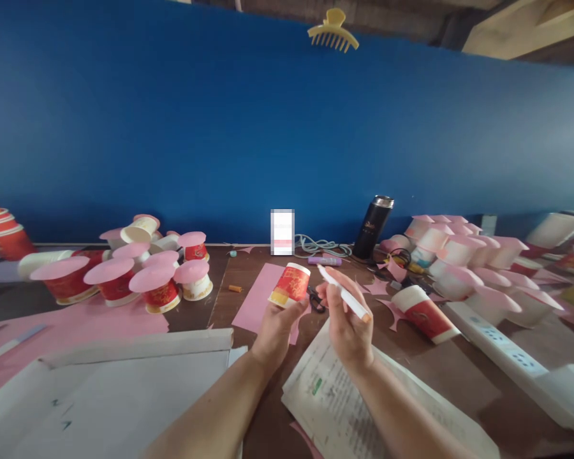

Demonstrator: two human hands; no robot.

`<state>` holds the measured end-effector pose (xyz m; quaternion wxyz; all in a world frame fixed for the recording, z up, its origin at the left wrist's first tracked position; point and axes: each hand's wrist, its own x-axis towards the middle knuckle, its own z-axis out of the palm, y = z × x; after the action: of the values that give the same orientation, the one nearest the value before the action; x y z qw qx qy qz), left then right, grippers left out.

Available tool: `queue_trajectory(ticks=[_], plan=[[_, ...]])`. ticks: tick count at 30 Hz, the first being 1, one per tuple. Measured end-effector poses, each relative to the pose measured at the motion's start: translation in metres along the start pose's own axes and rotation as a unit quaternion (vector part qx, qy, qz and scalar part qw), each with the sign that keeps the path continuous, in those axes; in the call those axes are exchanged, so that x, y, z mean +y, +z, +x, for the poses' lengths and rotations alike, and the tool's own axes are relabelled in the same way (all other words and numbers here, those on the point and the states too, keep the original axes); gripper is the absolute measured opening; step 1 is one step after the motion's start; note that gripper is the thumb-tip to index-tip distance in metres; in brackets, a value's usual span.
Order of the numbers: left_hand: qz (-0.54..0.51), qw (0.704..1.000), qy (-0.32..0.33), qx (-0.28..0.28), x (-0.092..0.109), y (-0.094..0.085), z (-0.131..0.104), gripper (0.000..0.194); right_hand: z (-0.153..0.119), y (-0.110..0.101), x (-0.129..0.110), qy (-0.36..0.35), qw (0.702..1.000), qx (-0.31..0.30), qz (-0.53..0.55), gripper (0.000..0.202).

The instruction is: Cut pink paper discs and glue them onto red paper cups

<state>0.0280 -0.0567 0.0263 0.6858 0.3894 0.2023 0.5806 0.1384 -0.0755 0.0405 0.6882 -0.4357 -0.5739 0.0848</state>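
Observation:
A red and gold paper cup (293, 284) with a white rim is gripped near its lower end by my left hand (273, 335). My right hand (349, 319) is closed round a white marker (347, 294) with an orange end, its tip pointing up and left towards the cup, apart from it. Under and behind the cup lies a pink paper sheet (256, 299). Dark-handled scissors (316, 301) show partly between my hands. An orange marker cap (235, 289) rests on the table to the left.
Several cups with pink paper tops (155, 278) stand at left, more (459, 245) at right. A black flask (373, 226), a purple glue stick (324, 261), a power strip (497, 338), a lying cup (425, 312), printed papers (325, 382) and a white board (124, 395) surround my arms.

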Motion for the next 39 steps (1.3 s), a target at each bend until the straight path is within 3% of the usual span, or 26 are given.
queue_trajectory(ticks=[3,11,39], plan=[[-0.036,0.999,-0.004,0.005,0.0017,0.0027,0.0,0.031,-0.0022,-0.0022,0.0016,-0.042,0.998,-0.026,-0.044,0.023],[-0.102,0.993,-0.059,0.007,-0.0025,-0.0029,0.0016,0.028,0.0002,-0.0062,0.0019,-0.041,0.992,-0.036,-0.11,0.018],[-0.07,0.996,-0.052,-0.003,-0.0015,-0.0034,0.0005,0.027,0.0031,-0.0056,-0.0004,-0.06,0.982,-0.045,-0.171,0.016]])
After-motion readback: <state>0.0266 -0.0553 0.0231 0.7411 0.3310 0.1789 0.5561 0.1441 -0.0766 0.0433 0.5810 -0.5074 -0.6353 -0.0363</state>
